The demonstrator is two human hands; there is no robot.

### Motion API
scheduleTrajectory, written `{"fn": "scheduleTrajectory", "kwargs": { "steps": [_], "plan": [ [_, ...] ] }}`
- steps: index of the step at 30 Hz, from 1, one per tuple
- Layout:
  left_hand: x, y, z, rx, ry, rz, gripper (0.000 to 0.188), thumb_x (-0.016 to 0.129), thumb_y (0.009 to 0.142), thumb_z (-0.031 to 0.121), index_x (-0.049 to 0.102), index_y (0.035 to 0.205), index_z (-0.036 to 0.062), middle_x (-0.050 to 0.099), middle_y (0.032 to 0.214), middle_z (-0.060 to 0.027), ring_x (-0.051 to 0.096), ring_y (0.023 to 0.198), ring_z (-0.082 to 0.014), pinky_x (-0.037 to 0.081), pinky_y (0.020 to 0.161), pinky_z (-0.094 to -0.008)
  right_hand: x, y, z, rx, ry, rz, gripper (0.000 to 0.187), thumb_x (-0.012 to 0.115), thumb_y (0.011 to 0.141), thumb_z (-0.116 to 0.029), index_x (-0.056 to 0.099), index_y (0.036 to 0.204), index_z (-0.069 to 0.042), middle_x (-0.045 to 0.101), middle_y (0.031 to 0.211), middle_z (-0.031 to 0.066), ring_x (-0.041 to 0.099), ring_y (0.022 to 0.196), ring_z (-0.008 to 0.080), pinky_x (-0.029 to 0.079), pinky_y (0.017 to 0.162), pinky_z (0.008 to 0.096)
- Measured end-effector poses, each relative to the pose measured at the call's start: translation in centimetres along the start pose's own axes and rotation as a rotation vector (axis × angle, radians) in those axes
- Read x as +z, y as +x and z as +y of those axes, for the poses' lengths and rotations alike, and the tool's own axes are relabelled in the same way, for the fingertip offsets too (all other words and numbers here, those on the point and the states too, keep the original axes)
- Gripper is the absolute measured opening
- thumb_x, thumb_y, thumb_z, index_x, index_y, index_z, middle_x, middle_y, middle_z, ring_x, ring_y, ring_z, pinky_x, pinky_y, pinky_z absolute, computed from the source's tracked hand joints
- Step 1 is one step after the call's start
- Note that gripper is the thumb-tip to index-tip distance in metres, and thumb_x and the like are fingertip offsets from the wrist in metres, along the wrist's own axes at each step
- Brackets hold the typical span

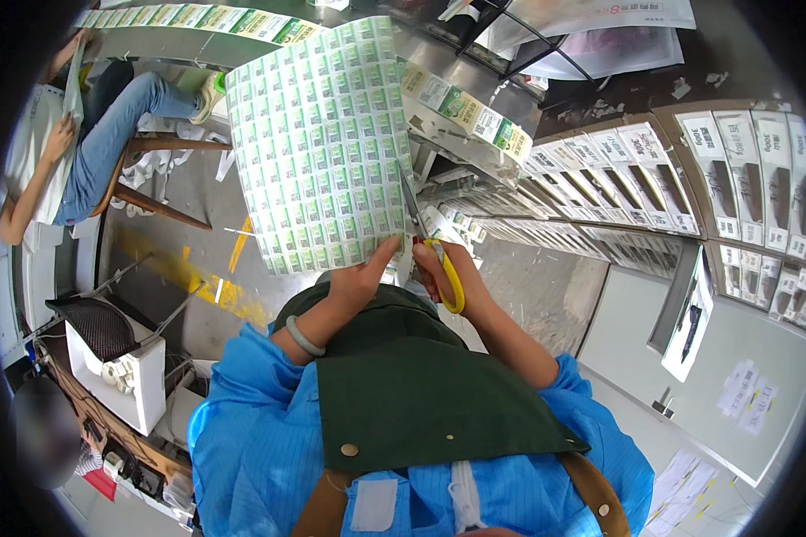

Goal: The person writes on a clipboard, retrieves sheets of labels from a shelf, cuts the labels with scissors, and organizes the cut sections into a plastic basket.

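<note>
A large sheet of small green-and-white labels [318,152], printed in rows, stands up before me over my lap. My left hand [356,285] pinches its lower edge near the right corner, thumb pointing up. My right hand [455,267] grips a pair of scissors [458,291] with yellow and red handles. The metal blades point away from me along the sheet's right edge. Whether the paper lies between the blades is hard to make out. A dark green apron [430,403] covers my lap below both hands.
Strips of larger green labels [466,112] run along the metal machine behind the sheet. White-fronted boxes [600,174] fill shelves at right, beside a grey door [743,358]. A black wire rack [546,49] sits far right. A seated person [49,174] holds paper at left, near a wooden chair [152,143].
</note>
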State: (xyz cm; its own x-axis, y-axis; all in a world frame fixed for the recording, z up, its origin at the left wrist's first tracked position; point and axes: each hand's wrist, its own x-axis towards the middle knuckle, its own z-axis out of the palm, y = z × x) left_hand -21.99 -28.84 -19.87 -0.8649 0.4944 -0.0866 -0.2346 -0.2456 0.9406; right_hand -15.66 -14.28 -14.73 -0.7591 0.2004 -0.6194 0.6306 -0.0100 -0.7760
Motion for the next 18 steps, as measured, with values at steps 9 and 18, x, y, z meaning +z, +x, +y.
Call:
{"fn": "scheduleTrajectory", "kwargs": {
  "steps": [9,18],
  "plan": [
    [0.1,1.0,-0.2,-0.169,-0.153,0.013,0.036,0.063,0.080,-0.001,0.050,0.115,-0.0036,0.059,0.107,-0.0118,0.059,0.096,-0.0186,0.048,0.081,-0.0301,0.5,-1.4,2.1,-0.017,0.255,0.055,0.043,0.052,0.090,-0.045,0.047,0.067,-0.008,0.041,0.049,-0.0016,0.039,0.037,0.0078,0.029,0.035,0.0223],
    [1.0,1.9,-0.6,-0.324,-0.294,0.183,0.042,0.064,0.080,0.001,0.048,0.119,-0.0014,0.057,0.111,-0.0104,0.055,0.101,-0.0180,0.044,0.088,-0.0303,1.0,-0.5,2.8,-0.033,0.289,0.049,0.049,0.048,0.090,-0.050,0.046,0.064,-0.009,0.042,0.047,-0.0006,0.042,0.036,0.0099,0.031,0.035,0.0233]
  ]
}}
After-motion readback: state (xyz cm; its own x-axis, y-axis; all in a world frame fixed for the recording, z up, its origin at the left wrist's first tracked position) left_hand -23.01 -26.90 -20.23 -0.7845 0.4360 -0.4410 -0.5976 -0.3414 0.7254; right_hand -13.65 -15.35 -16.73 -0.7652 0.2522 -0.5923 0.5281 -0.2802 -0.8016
